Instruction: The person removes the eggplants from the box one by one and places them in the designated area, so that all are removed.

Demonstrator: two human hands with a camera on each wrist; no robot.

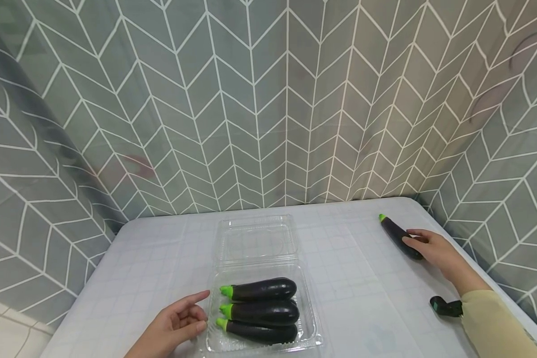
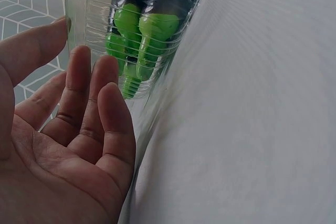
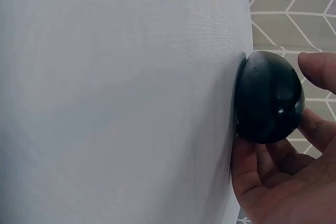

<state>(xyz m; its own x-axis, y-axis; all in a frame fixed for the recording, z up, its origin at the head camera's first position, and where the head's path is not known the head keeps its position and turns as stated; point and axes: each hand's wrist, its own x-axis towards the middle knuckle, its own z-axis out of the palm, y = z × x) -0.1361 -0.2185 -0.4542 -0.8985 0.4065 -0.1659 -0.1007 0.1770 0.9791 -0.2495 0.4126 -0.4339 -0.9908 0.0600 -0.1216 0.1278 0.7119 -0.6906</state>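
Observation:
On the right side of the table a dark eggplant point(image 1: 396, 232) with a bright green stem end lies slanted. My right hand point(image 1: 434, 251) has its fingers curled round its thicker end; the right wrist view shows the eggplant's rounded end point(image 3: 270, 98) between thumb and fingers. In a clear plastic clamshell box point(image 1: 311, 318) at the front middle, several eggplants point(image 1: 265, 313) lie side by side, green ends to the left. Beside the box's left edge, my left hand point(image 1: 174, 320) has loosely bent fingers and holds nothing. In the left wrist view its fingertips point(image 2: 107, 69) are close to the box wall.
The box's clear lid point(image 1: 257, 238) lies folded back behind it. A white cloth covers the table point(image 1: 353, 293). Grey curtains point(image 1: 273, 99) with white chevron lines hang behind and at both sides. A small black device point(image 1: 445, 307) shows at my right sleeve.

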